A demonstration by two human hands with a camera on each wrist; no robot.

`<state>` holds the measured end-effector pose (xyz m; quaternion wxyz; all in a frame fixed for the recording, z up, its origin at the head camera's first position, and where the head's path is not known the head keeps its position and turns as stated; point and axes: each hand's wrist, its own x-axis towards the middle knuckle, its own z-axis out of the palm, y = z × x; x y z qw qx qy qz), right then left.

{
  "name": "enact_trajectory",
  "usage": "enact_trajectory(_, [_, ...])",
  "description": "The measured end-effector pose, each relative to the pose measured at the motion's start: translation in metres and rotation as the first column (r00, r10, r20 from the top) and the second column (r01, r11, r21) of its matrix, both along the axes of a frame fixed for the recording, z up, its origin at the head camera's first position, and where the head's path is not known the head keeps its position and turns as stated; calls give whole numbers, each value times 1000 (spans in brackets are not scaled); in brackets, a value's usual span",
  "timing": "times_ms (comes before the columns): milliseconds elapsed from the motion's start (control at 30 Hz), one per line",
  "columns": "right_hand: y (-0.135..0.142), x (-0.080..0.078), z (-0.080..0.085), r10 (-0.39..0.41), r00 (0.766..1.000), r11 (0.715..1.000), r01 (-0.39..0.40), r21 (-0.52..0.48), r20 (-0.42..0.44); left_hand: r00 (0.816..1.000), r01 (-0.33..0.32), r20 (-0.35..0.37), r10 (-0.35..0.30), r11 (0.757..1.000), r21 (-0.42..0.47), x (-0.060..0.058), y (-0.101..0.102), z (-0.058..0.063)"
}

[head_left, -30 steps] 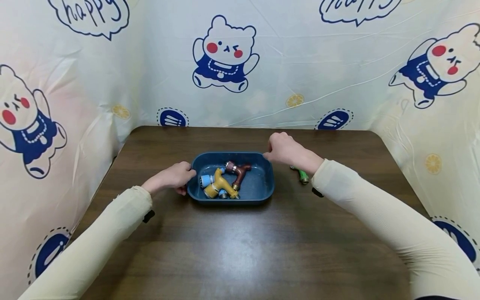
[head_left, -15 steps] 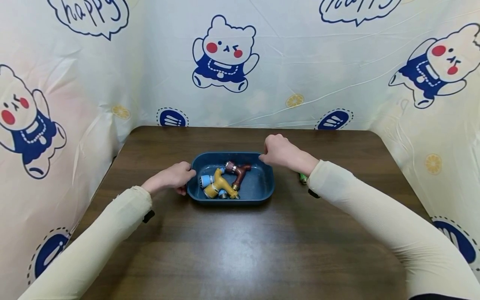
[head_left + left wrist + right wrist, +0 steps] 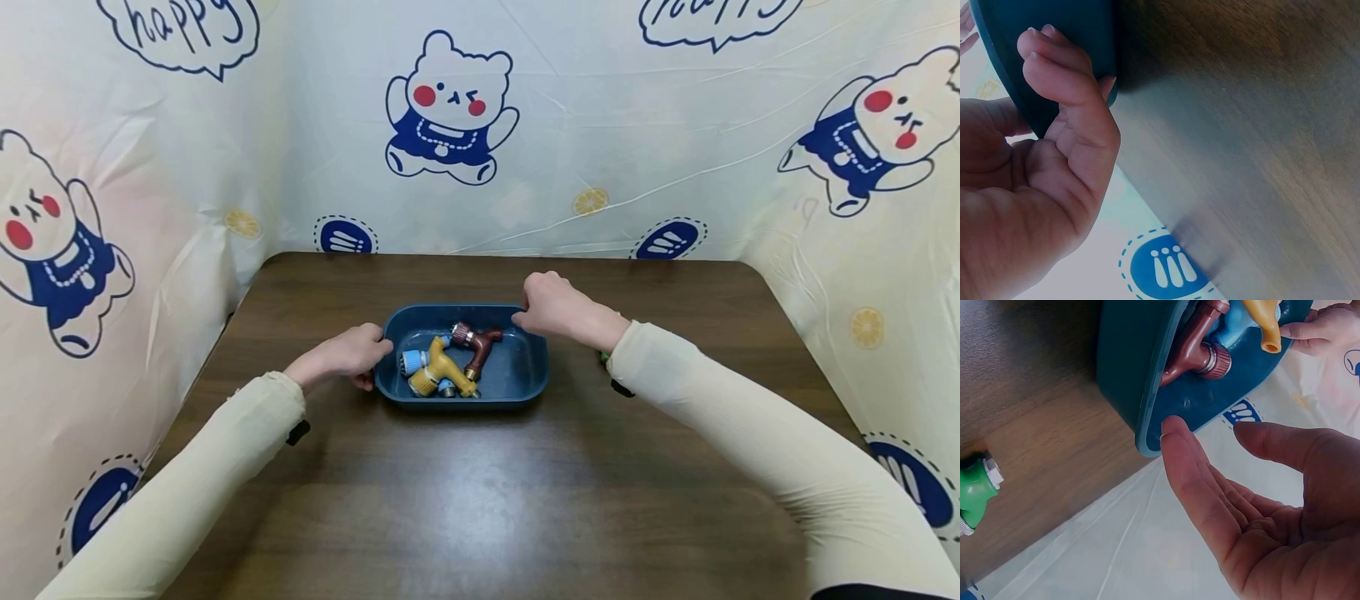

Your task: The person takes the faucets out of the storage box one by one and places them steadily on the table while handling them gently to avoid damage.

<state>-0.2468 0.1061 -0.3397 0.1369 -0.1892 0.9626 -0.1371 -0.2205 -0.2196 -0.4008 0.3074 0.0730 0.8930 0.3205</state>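
Observation:
A dark blue plastic basin (image 3: 517,367) stands mid-table with a yellow toy tap (image 3: 447,367), a reddish-brown toy tap (image 3: 480,348) and a light blue toy tap (image 3: 413,362) lying in it. My left hand (image 3: 352,350) grips the basin's left end, thumb at the rim and fingers curled along the outer wall. At the back right corner is my right hand (image 3: 558,307). In the right wrist view its thumb and fingers stand apart with nothing between them, fingertips (image 3: 1175,434) close to the rim.
A green toy tap (image 3: 975,490) lies on the brown wooden table (image 3: 480,492) right of the basin, mostly hidden by my right sleeve (image 3: 697,392) in the head view. A printed curtain (image 3: 585,125) encloses the table at the back and both sides.
My right hand has shifted slightly left along the basin's back right corner, and its sleeve now covers more of the green toy tap. The left hand and the basin have stayed put.

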Motion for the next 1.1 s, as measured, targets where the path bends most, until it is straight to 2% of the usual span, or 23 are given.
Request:
enact_trajectory(100, [-3, 0, 0, -1, 1000, 1000, 1, 3, -2, 1000, 13, 19, -13, 1000, 8, -5, -3, -3])
enact_trajectory(167, [-5, 0, 0, -7, 1000, 1000, 7, 10, 6, 999, 36, 15, -36, 999, 32, -17, -13, -21])
enact_trajectory(267, [-8, 0, -1, -19, 999, 1000, 18, 15, 28, 999, 47, 21, -48, 998, 39, -26, -20, -35])
enact_trajectory(333, [-10, 0, -1, -23, 999, 1000, 22, 16, 40, 999, 39, 26, -40, 998, 43, -31, -24, -45])
enact_trajectory(400, [-11, 0, -2, -28, 998, 1000, 27, 14, 51, 999, 30, 30, -31, 999, 25, -31, -24, -45])
enact_trajectory(500, [-13, 0, -3, -29, 998, 999, 29, 14, 61, 1000, 2, 17, -2, 1000, -3, -36, -28, -57])
enact_trajectory(567, [-14, 1, -4, -32, 997, 999, 31, 12, 69, 1000, 5, 4, -5, 1000, -13, -39, -29, -62])
enact_trajectory(767, [-16, 1, -6, -25, 996, 1000, 25, 3, 82, 999, 41, 19, -41, 999, 15, -34, -26, -53])
enact_trajectory(833, [-17, 1, -7, -18, 996, 1000, 18, 3, 86, 999, 39, 17, -39, 999, 25, -37, -29, -59])
enact_trajectory(933, [-18, 0, -8, -15, 995, 1000, 14, 8, 97, 999, 41, 19, -41, 999, 15, -34, -26, -52])
enact_trajectory(1000, [-18, 0, -9, -15, 994, 1000, 13, 11, 105, 999, 36, 19, -36, 999, 18, -27, -21, -41])
enact_trajectory(1067, [-19, 0, -10, -17, 994, 1000, 15, 14, 112, 1000, 23, 19, -23, 1000, 1, -15, -11, -22])
enact_trajectory(1100, [-19, 0, -10, -17, 993, 1000, 15, 15, 116, 1000, 18, 14, -18, 1000, -2, -11, -8, -16])
